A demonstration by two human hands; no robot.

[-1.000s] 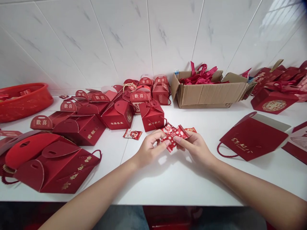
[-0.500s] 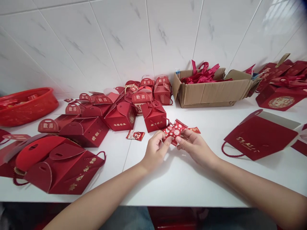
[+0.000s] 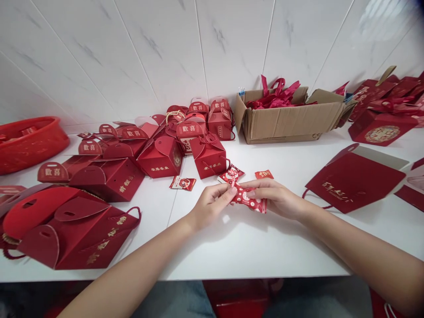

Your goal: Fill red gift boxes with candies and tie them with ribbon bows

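Between my two hands is a red candy packet (image 3: 249, 200) with white dots, held just above the white table (image 3: 265, 247). My left hand (image 3: 214, 202) pinches its left end between thumb and fingers. My right hand (image 3: 277, 197) grips the other side, with the thumb on the front and fingers behind. Just beyond lies another red packet (image 3: 232, 173), partly hidden by my fingers. A small orange-red packet (image 3: 264, 175) lies behind my right hand, and a red and white packet (image 3: 183, 183) is to the left.
Several red gift boxes (image 3: 159, 159) crowd the left and back. A red basin (image 3: 33, 145) stands far left. At the back, a cardboard box (image 3: 285, 126) holds red ribbons. An open red box (image 3: 356, 181) lies tilted at right, with more red boxes (image 3: 377, 128) behind.
The dotted packet has come slightly nearer and turned lengthwise between my hands. The packet behind it and the orange-red one now show more. The view has shifted a little.
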